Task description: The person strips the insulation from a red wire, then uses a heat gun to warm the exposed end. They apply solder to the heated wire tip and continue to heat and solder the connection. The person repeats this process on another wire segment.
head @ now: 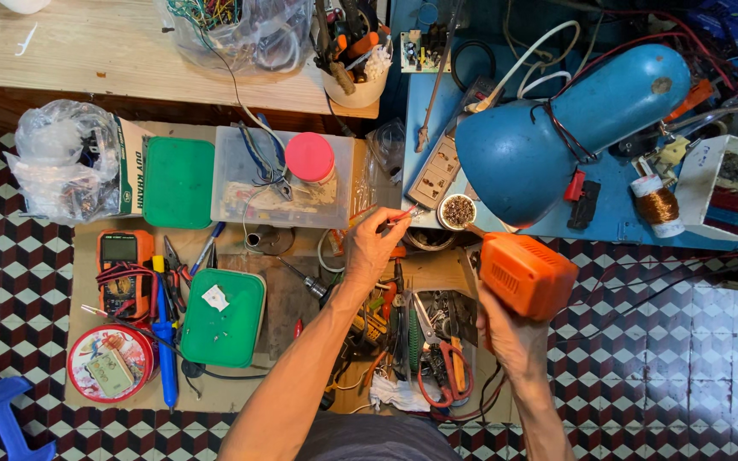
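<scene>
Both hands were closed on things: the right hand (510, 337) gripped an orange soldering gun (524, 275), its tip slanting up-left toward a small tin (458, 211). The left hand (375, 248) pinched a thin red-tipped wire (403, 213), long axis pointing up-right at that tin, just beside it.

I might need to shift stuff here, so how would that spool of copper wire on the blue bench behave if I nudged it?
The copper wire spool stands on end on the blue bench, so it probably slides or tips, then rolls. Tightly wound metal likely makes it heavy for its size. The white tray close beside it might stop it.
</scene>
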